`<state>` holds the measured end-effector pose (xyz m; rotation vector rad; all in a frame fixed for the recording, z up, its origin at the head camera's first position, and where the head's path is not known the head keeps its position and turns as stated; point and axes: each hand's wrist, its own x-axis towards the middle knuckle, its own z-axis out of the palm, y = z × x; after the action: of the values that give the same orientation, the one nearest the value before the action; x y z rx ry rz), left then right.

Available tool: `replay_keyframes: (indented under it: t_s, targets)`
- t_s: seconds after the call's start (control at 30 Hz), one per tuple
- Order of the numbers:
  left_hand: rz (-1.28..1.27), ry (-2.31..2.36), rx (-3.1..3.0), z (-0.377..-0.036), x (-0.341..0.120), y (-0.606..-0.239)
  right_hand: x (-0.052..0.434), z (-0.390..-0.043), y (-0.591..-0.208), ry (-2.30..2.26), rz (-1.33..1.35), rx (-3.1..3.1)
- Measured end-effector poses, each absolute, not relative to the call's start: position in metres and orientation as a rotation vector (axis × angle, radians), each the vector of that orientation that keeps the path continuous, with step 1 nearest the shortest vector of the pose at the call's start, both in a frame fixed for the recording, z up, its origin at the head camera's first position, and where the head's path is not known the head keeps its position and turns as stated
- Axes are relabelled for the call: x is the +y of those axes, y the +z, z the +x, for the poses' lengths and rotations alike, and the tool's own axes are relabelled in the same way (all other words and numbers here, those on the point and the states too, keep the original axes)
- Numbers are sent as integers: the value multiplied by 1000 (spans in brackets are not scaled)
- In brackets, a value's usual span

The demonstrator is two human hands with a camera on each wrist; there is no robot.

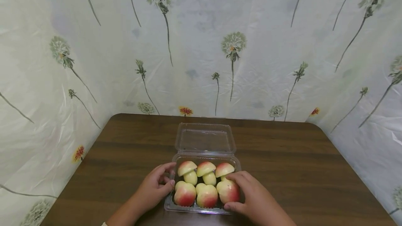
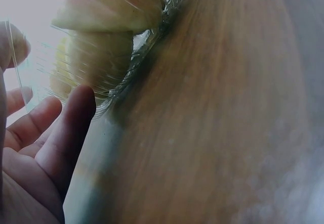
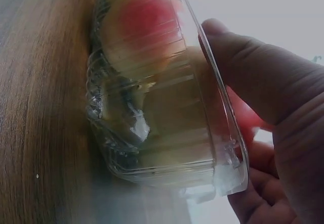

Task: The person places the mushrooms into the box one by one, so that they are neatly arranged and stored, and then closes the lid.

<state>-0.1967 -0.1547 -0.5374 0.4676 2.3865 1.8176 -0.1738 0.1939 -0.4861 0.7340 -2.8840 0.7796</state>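
A clear plastic clamshell box (image 1: 169,205) lies on the table with its lid (image 1: 205,138) folded back. Two rows of mushroom-shaped pieces, yellow with red-tinted caps, fill its tray; one is the back-left mushroom (image 1: 187,172). My left hand (image 1: 154,184) rests against the box's left side, fingers loosely bent. In the left wrist view its fingertips (image 2: 83,95) touch the clear wall below a mushroom (image 2: 101,52). With thumb in front and fingers behind, my right hand (image 1: 251,194) grips the front-right mushroom (image 1: 228,191), still in the tray. The box wall partly hides that grip in the right wrist view.
The dark brown wooden table (image 1: 298,163) extends around the box on both sides and behind it. A pale sheet (image 1: 194,44) printed with dandelions hangs along the table's back and sides.
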Motion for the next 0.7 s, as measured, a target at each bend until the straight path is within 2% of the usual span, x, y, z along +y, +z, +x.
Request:
replay_keyframes:
  t_s: [0.23, 0.7]
  targets:
    - [469, 1811, 2384, -197, -155, -538, 196, -173, -488, 736, 825, -2808]
    - [471, 1815, 2389, -198, -155, -540, 199, -174, -495, 738, 837, -2783]
